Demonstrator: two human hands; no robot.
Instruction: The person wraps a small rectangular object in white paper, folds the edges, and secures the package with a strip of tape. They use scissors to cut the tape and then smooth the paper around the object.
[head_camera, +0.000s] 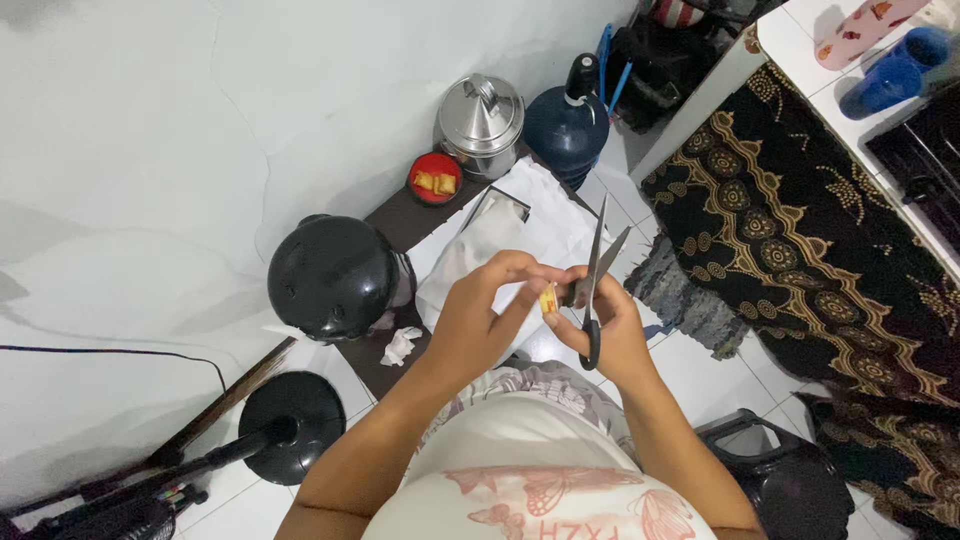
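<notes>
Looking down, I see my left hand pinching a small yellow packet between thumb and fingertips, just above my lap. My right hand sits touching it on the right, fingers closed through the black handle of one pair of scissors, whose metal blades stand open and point up past the packet. Beyond the packet lies a white plastic bag, crumpled, on a dark low table. Left of the packet on that table rests one glossy black helmet, with a wad of white tissue beside it. Farther past the packet, a round red bowl holds two yellow pieces; I cannot tell what they are. Behind it stand one lidded steel pot and one dark blue water jug.
</notes>
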